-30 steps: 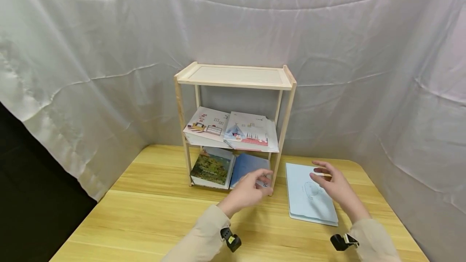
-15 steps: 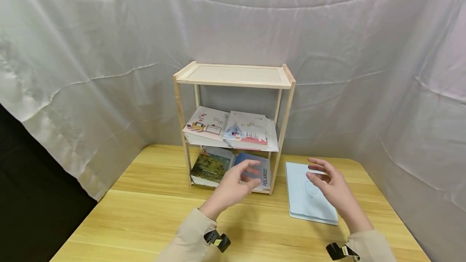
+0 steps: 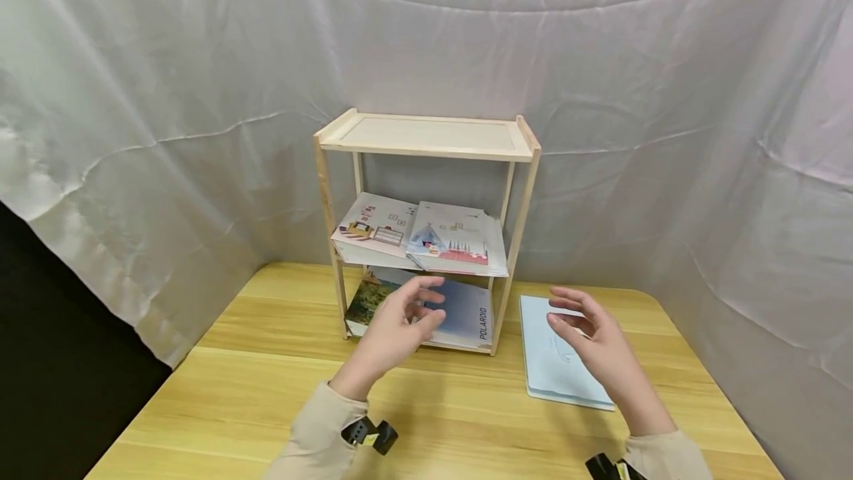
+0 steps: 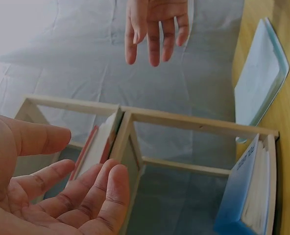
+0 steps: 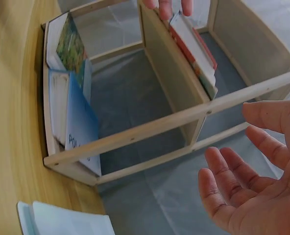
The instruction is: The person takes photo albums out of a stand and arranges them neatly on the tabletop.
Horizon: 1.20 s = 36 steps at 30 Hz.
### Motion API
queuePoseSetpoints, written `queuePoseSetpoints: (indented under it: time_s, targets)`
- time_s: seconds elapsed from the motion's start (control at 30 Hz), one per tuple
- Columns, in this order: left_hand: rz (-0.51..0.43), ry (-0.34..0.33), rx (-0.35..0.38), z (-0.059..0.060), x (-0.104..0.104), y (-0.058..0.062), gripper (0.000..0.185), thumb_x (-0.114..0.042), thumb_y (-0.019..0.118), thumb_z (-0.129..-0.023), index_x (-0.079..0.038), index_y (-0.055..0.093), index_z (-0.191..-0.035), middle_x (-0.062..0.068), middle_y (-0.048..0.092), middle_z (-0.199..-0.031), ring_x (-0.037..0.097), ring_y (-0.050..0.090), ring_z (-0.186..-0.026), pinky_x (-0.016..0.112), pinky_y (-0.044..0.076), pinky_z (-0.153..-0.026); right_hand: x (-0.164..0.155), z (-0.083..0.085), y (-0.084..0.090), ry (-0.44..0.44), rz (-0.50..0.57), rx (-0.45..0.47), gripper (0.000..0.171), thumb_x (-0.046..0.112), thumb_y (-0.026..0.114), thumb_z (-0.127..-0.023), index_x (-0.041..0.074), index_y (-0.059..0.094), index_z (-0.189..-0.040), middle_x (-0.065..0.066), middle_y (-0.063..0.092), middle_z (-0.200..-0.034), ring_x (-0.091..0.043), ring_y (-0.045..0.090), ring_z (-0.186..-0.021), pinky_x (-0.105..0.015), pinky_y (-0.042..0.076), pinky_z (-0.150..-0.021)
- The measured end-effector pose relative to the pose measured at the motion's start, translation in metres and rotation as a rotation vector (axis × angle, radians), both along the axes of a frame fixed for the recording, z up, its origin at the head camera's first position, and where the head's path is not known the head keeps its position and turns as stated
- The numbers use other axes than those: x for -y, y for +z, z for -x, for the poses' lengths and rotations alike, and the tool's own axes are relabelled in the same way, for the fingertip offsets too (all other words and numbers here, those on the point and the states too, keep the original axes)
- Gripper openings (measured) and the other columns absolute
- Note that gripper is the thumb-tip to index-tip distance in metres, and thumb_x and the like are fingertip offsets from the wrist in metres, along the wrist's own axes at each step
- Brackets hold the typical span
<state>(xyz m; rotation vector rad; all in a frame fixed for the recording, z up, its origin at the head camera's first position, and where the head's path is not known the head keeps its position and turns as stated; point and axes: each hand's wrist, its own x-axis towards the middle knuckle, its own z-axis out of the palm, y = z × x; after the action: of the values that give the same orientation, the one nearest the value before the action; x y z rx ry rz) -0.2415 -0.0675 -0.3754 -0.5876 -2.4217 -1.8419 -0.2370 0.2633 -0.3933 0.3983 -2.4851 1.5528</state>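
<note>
My left hand [image 3: 396, 332] hovers in front of the lower shelf with its fingers loosely bent and nothing in them. It partly covers a book with a green landscape cover [image 3: 365, 304]. Beside that book lies a blue book marked POLAROID [image 3: 463, 313]. To the right, my right hand [image 3: 596, 339] is held over a pale blue notebook [image 3: 538, 350] on the table, its fingers relaxed and empty. In the right wrist view, the open fingers of that hand [image 5: 262, 186] appear beside the wooden shelf [image 5: 135, 139]. The notebook's line drawing is partly hidden by the hand.
The light wooden shelf rack stands at the back of the wooden table [image 3: 253, 391]. Its middle tier bears a white illustrated book [image 3: 380, 217] and a stack topped by a tent-picture book [image 3: 449, 232]. Grey curtains [image 3: 426, 43] hang behind and beside the table.
My left hand has drawn leftward from the POLAROID book, uncovering its title and overlapping the landscape book. My right hand has shifted slightly left. Shelf, books and notebook stay in place.
</note>
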Motion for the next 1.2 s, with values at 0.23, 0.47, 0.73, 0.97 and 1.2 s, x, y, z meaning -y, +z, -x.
queuePoseSetpoints:
  time_s: [0.23, 0.47, 0.73, 0.97, 1.2]
  targets:
    - [0.002, 0.078, -0.028, 0.0, 0.014, 0.006, 0.049, -0.009, 0.071, -0.103, -0.023, 0.061, -0.149, 0.007, 0.07, -0.131, 0.022, 0.072, -0.106, 0.034, 0.063, -0.074, 0.012, -0.002, 0.009, 0.026, 0.044, -0.03, 0.047, 0.022, 0.067, -0.108, 0.01, 0.055, -0.152, 0.0, 0.061, -0.137, 0.003, 0.066, -0.116, -0.016, 0.057, -0.094]
    - [-0.034, 0.091, -0.055, 0.006, 0.027, 0.014, 0.049, -0.007, 0.069, -0.104, -0.014, 0.058, -0.152, 0.014, 0.069, -0.13, 0.027, 0.072, -0.103, 0.039, 0.066, -0.078, 0.022, -0.001, 0.017, 0.052, 0.054, -0.031, 0.046, 0.022, 0.066, -0.109, 0.011, 0.054, -0.152, -0.012, 0.059, -0.143, 0.0, 0.066, -0.119, -0.015, 0.057, -0.097]
    - [-0.028, 0.135, -0.063, 0.012, 0.039, 0.022, 0.052, -0.005, 0.068, -0.104, -0.015, 0.056, -0.153, 0.017, 0.067, -0.135, 0.027, 0.073, -0.106, 0.031, 0.065, -0.078, 0.032, 0.005, 0.022, 0.059, 0.047, -0.035, 0.046, 0.021, 0.066, -0.109, 0.01, 0.054, -0.152, -0.013, 0.059, -0.144, -0.004, 0.066, -0.121, -0.015, 0.056, -0.098]
    - [-0.039, 0.155, -0.044, 0.016, 0.044, 0.03, 0.052, -0.005, 0.067, -0.105, -0.015, 0.055, -0.154, 0.02, 0.062, -0.141, 0.034, 0.071, -0.11, 0.043, 0.067, -0.084, 0.04, 0.011, 0.025, 0.066, 0.037, -0.037, 0.046, 0.024, 0.068, -0.108, 0.013, 0.055, -0.151, -0.01, 0.06, -0.147, -0.007, 0.064, -0.124, -0.015, 0.056, -0.099]
    - [-0.066, 0.177, -0.01, 0.023, 0.047, 0.035, 0.052, -0.006, 0.065, -0.107, -0.016, 0.051, -0.156, 0.018, 0.058, -0.146, 0.031, 0.071, -0.111, 0.045, 0.068, -0.086, 0.047, 0.015, 0.027, 0.086, 0.057, -0.039, 0.049, 0.019, 0.068, -0.108, 0.008, 0.053, -0.153, -0.018, 0.057, -0.151, -0.023, 0.063, -0.132, -0.015, 0.055, -0.1]
